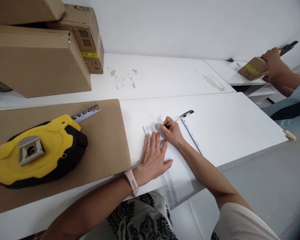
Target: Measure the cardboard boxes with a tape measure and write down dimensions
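My right hand [173, 131] grips a pen [184, 115], its clear barrel sloping up to a black cap end. The pen's tip is hidden behind my fingers, low over the upper part of a white paper sheet [182, 168]. Columns of small writing run down the sheet's left side. My left hand [153, 157] lies flat on that sheet with its fingers spread, holding nothing. The sheet's lower end hangs past the table's front edge. To the left, a yellow and black tape measure [42, 148] rests on a flat brown cardboard box, its blade pulled out a little.
Cardboard boxes [37, 63] are stacked at the back left, against the wall. The flat box [110, 140] covers the table's left part. At the far right another person's hand [275, 63] holds a small carton [253, 68]. Worn patches mark the white table [227, 123] near the wall.
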Demonstrator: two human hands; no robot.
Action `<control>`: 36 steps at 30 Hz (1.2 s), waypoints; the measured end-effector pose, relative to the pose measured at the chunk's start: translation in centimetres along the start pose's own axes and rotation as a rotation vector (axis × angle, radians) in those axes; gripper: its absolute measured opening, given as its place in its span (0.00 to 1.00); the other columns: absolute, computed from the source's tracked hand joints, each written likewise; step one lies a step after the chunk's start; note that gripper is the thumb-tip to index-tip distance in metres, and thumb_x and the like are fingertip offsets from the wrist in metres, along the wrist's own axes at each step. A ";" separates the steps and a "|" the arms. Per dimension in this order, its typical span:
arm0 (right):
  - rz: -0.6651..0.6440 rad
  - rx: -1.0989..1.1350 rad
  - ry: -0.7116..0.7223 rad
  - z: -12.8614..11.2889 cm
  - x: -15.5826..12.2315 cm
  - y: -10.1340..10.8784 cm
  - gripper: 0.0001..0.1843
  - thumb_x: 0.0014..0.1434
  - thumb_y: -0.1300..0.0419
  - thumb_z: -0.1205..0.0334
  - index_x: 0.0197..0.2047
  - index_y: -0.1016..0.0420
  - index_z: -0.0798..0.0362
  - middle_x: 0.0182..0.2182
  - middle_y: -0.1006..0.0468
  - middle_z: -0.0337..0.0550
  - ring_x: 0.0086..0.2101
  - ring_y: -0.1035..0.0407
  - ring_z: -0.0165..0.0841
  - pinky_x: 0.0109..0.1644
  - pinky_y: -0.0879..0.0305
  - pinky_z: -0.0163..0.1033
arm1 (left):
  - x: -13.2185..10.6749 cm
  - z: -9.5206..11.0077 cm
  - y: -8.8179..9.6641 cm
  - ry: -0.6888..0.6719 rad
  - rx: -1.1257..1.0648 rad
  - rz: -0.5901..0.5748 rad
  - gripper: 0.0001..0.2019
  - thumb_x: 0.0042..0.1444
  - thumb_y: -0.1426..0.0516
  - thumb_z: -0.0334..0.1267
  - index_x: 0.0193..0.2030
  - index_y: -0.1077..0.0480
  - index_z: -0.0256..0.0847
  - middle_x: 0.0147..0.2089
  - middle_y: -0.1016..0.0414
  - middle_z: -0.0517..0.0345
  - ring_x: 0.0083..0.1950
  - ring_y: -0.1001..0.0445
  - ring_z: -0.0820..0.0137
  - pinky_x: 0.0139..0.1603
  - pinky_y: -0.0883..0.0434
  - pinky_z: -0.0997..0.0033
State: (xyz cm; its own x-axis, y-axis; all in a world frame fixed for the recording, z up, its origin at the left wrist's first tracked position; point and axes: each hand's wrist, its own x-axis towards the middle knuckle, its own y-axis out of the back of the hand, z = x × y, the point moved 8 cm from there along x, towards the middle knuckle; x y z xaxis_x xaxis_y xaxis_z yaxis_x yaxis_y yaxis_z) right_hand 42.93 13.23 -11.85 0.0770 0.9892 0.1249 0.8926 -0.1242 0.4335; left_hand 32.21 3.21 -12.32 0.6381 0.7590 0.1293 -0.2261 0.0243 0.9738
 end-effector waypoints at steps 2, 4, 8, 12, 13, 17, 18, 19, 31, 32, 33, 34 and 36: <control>0.001 0.006 -0.002 0.1 0.0 0.0 0.12 0.53 0.40 0.60 0.25 0.41 0.48 0.19 0.41 0.31 0.23 0.47 0.28 0.28 0.49 0.37 | 0.0 0.0 0.0 0.000 0.001 0.008 0.39 0.66 0.49 0.59 0.70 0.42 0.25 0.76 0.48 0.25 0.79 0.56 0.39 0.78 0.64 0.39; 0.009 0.004 -0.001 0.3 0.0 0.0 0.13 0.54 0.40 0.60 0.25 0.41 0.48 0.19 0.41 0.31 0.23 0.47 0.28 0.28 0.49 0.37 | 0.0 0.0 0.0 0.003 0.000 0.008 0.39 0.66 0.49 0.59 0.70 0.42 0.25 0.76 0.49 0.24 0.79 0.56 0.39 0.78 0.64 0.39; 0.087 -0.037 0.067 0.4 0.2 0.7 0.11 0.59 0.40 0.57 0.29 0.38 0.48 0.22 0.36 0.33 0.25 0.43 0.30 0.30 0.44 0.38 | 0.0 0.0 -0.1 0.005 -0.014 0.004 0.39 0.65 0.49 0.60 0.70 0.42 0.25 0.76 0.50 0.24 0.79 0.56 0.38 0.77 0.63 0.39; 0.028 -0.237 0.316 -0.6 0.6 0.6 0.10 0.65 0.47 0.60 0.46 0.26 0.49 0.35 0.23 0.44 0.36 0.33 0.38 0.43 0.34 0.44 | -0.1 -0.2 0.1 -0.007 -0.044 0.074 0.37 0.64 0.46 0.58 0.68 0.40 0.26 0.75 0.46 0.23 0.78 0.52 0.38 0.76 0.56 0.37; -0.007 -0.294 0.379 -0.7 0.5 0.4 0.13 0.66 0.49 0.64 0.49 0.25 0.49 0.36 0.22 0.46 0.38 0.32 0.40 0.46 0.33 0.46 | -0.1 -0.3 0.5 -0.013 -0.051 0.127 0.34 0.63 0.44 0.55 0.66 0.37 0.27 0.73 0.43 0.24 0.77 0.49 0.39 0.75 0.53 0.37; -0.070 -0.415 0.502 -0.1 0.5 -0.2 0.29 0.61 0.54 0.75 0.61 0.28 0.49 0.42 0.19 0.48 0.42 0.31 0.42 0.51 0.31 0.50 | -0.7 -0.1 3.8 -0.056 -0.102 0.465 0.10 0.59 0.42 0.37 0.47 0.28 0.36 0.55 0.23 0.37 0.62 0.27 0.48 0.66 0.34 0.45; -0.058 -0.425 0.511 0.2 0.5 -0.3 0.32 0.60 0.54 0.76 0.63 0.30 0.49 0.42 0.19 0.48 0.43 0.30 0.42 0.51 0.30 0.50 | -1.3 0.1 5.1 -0.066 -0.119 0.562 0.06 0.58 0.42 0.33 0.43 0.28 0.38 0.51 0.22 0.41 0.57 0.24 0.52 0.61 0.30 0.48; -0.043 -0.432 0.518 0.4 0.6 -0.3 0.33 0.59 0.54 0.77 0.65 0.31 0.49 0.42 0.19 0.47 0.44 0.29 0.42 0.51 0.29 0.50 | -2.2 0.4 6.6 -0.076 -0.139 0.651 0.05 0.57 0.42 0.30 0.41 0.29 0.40 0.48 0.21 0.44 0.53 0.23 0.55 0.56 0.27 0.51; 0.004 -0.418 0.416 0.4 1.2 -0.3 0.26 0.67 0.57 0.63 0.63 0.30 0.51 0.42 0.17 0.49 0.44 0.25 0.44 0.52 0.28 0.53 | -16.9 -9.5 24.8 0.402 -0.001 0.891 0.29 0.54 0.32 0.42 0.61 0.34 0.43 0.65 0.32 0.41 0.68 0.35 0.47 0.67 0.39 0.42; 0.002 -0.409 0.393 0.3 1.2 -0.3 0.26 0.67 0.57 0.62 0.63 0.30 0.52 0.42 0.17 0.50 0.44 0.25 0.45 0.53 0.29 0.53 | -16.6 -11.9 24.4 0.487 -0.108 0.762 0.33 0.53 0.32 0.46 0.64 0.36 0.44 0.66 0.32 0.41 0.68 0.34 0.46 0.67 0.37 0.42; 0.001 -0.398 0.368 0.2 1.2 -0.2 0.26 0.67 0.57 0.61 0.63 0.30 0.52 0.42 0.17 0.50 0.45 0.25 0.45 0.53 0.29 0.53 | -16.3 -13.7 23.6 0.557 -0.199 0.639 0.36 0.52 0.31 0.48 0.65 0.37 0.45 0.65 0.31 0.42 0.67 0.33 0.46 0.65 0.35 0.43; -0.001 -0.388 0.341 0.2 1.2 -0.2 0.26 0.67 0.57 0.60 0.63 0.30 0.52 0.44 0.17 0.51 0.46 0.25 0.45 0.54 0.29 0.54 | -16.1 -14.9 22.9 0.604 -0.259 0.560 0.37 0.50 0.31 0.49 0.66 0.36 0.45 0.65 0.30 0.43 0.66 0.32 0.46 0.64 0.35 0.43; 0.002 -0.368 0.273 0.2 1.3 0.1 0.26 0.67 0.56 0.57 0.62 0.28 0.53 0.47 0.17 0.52 0.48 0.25 0.46 0.55 0.30 0.53 | -16.1 -16.3 22.3 0.671 -0.315 0.529 0.37 0.47 0.30 0.48 0.64 0.34 0.46 0.63 0.28 0.45 0.64 0.31 0.47 0.64 0.34 0.45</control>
State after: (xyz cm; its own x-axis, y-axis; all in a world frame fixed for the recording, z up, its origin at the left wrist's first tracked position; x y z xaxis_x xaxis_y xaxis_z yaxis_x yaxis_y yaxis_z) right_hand 43.26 14.54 -11.81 -0.0852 0.9382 0.3355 0.6713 -0.1947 0.7151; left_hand 4.93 2.17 4.29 -0.1461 0.9387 0.3123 -0.6210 -0.3327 0.7097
